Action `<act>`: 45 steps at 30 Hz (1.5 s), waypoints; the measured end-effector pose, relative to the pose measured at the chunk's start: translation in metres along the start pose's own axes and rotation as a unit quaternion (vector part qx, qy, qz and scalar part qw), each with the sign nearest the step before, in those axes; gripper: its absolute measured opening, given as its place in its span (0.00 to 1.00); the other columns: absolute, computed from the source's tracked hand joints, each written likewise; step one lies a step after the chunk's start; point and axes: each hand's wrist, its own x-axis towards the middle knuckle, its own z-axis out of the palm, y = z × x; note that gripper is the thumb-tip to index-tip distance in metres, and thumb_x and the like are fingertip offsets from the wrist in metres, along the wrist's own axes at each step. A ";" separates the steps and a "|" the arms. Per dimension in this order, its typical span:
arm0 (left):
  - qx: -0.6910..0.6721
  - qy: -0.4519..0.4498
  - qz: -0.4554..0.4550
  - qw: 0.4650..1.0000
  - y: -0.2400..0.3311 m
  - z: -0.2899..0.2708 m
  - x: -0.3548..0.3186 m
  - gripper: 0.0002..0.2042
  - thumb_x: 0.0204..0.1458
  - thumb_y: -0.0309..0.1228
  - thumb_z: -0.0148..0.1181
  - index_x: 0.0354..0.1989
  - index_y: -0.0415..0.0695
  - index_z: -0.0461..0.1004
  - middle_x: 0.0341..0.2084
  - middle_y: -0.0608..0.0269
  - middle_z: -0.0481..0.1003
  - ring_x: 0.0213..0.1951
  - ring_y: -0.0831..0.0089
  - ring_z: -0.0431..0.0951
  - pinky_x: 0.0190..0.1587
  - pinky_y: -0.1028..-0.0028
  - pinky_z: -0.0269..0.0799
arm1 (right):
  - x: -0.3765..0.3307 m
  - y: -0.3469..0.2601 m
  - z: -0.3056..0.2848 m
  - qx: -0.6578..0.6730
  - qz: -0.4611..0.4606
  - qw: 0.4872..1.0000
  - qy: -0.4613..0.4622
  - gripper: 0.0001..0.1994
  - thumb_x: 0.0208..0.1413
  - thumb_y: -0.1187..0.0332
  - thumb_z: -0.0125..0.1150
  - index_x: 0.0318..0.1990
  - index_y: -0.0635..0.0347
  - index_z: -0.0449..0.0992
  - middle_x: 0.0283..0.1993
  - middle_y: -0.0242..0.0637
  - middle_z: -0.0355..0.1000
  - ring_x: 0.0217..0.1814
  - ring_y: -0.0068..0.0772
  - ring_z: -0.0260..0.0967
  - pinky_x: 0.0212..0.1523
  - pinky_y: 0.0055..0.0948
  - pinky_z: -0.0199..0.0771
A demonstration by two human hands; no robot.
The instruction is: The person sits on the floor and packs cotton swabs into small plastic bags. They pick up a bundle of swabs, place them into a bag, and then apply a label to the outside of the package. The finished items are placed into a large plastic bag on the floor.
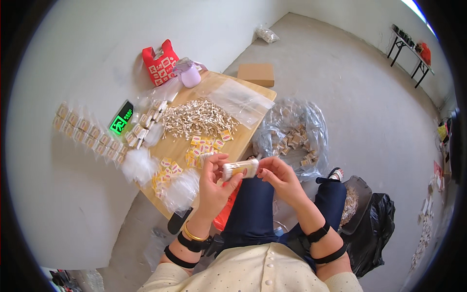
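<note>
A heap of cotton swabs [197, 118], small yellow packets [204, 146], clear plastic bags [238, 100] and a lilac cup [188, 73] are carried by the wooden table [253, 90].

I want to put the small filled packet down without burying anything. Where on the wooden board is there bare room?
Little. The wooden board is bare along its far right edge beside the clear bag, and in a strip near the purple cup. The middle is crowded with the cotton swab pile and yellow labels; the left edge holds small packets.
</note>
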 end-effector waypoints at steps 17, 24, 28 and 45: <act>0.156 -0.077 0.118 0.978 0.049 0.023 0.000 0.17 0.48 0.32 0.70 0.42 0.39 0.72 0.38 0.58 0.72 0.40 0.65 0.74 0.47 0.69 0.70 | -0.026 -0.040 -0.006 -0.245 -0.118 0.962 0.035 0.03 0.54 0.78 0.61 0.33 0.64 0.72 0.31 0.34 0.70 0.37 0.27 0.70 0.40 0.26 0.69; 0.152 -0.131 0.127 0.971 0.049 0.039 -0.004 0.10 0.50 0.27 0.66 0.37 0.39 0.72 0.34 0.58 0.71 0.36 0.66 0.76 0.37 0.73 0.75 | -0.034 -0.058 0.012 -0.365 -0.194 0.909 0.049 0.07 0.44 0.79 0.63 0.30 0.61 0.71 0.29 0.37 0.69 0.35 0.40 0.67 0.36 0.33 0.68; 0.159 -0.129 0.104 0.973 0.051 0.044 -0.001 0.07 0.51 0.25 0.63 0.34 0.38 0.71 0.32 0.58 0.70 0.34 0.66 0.76 0.34 0.72 0.77 | -0.033 -0.060 0.012 -0.387 -0.219 0.895 0.041 0.07 0.43 0.81 0.63 0.30 0.62 0.71 0.28 0.37 0.68 0.35 0.40 0.66 0.35 0.34 0.66; 0.144 -0.180 0.065 0.971 0.051 0.032 0.009 0.03 0.47 0.21 0.59 0.29 0.39 0.72 0.30 0.63 0.72 0.33 0.75 0.72 0.38 0.76 0.70 | -0.034 -0.063 0.005 -0.434 -0.258 0.863 -0.004 0.06 0.47 0.74 0.65 0.29 0.57 0.73 0.29 0.32 0.70 0.34 0.38 0.68 0.41 0.34 0.64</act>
